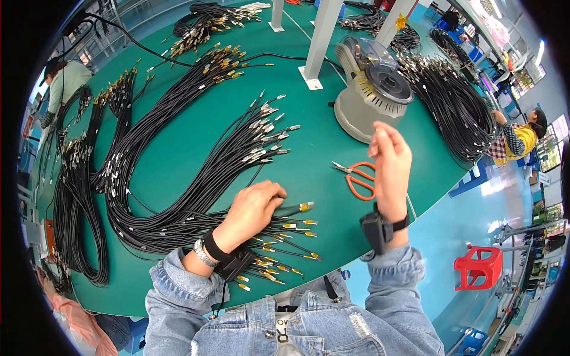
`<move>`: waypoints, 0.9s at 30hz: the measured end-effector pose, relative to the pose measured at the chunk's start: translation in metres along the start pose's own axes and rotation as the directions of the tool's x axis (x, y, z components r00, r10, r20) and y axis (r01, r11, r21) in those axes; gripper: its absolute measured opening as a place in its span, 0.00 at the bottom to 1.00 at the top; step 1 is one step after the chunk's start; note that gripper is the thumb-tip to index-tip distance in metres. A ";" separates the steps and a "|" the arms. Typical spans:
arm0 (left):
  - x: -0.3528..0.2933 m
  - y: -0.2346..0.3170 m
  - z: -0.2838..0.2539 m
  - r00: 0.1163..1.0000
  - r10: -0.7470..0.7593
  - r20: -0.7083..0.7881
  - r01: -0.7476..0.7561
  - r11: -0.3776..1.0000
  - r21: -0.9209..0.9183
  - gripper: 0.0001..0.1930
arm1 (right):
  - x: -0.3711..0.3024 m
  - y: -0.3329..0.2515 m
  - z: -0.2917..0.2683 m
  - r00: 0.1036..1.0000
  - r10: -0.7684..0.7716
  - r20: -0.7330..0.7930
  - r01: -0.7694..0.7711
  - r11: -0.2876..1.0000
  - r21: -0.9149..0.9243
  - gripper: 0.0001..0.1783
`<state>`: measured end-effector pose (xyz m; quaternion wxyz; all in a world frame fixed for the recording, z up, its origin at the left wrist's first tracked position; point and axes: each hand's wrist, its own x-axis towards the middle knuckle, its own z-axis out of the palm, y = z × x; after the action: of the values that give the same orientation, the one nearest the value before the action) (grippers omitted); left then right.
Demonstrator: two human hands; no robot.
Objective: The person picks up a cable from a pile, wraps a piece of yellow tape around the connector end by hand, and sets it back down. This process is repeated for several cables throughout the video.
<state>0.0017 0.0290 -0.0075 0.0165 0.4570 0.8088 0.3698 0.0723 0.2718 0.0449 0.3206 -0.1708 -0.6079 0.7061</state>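
Resting over a bundle of black cables (178, 204), my left hand (252, 210) has its fingers curled round one black cable. That cable's metal end with a yellow wrap (306, 206) sticks out to the right of the fingers. My right hand (390, 160) is raised at the near side of a grey round-bodied machine (368, 110) with a dark reel. Its fingers are pinched together; whatever they hold is too small to make out. Just left of the right wrist lie orange-handled scissors (360, 180) on the green table (309, 172).
More black cable bundles lie at the left (77, 213), far back (208, 24) and right (454, 107). A white metal post (320, 47) stands behind the machine. Beyond the table are a red stool (478, 267) and a person in yellow (519, 139); other people are at the left.
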 end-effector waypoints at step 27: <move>-0.009 -0.021 -0.041 0.990 -0.139 -0.012 0.133 0.917 0.377 0.05 | 0.000 -0.008 0.039 0.898 0.148 0.414 -0.374 0.754 0.541 0.06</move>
<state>-0.0235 -0.0076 0.0062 -0.0398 0.3972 0.8943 0.2023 0.0490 0.2431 0.0602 0.1425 -0.0164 -0.3645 0.9201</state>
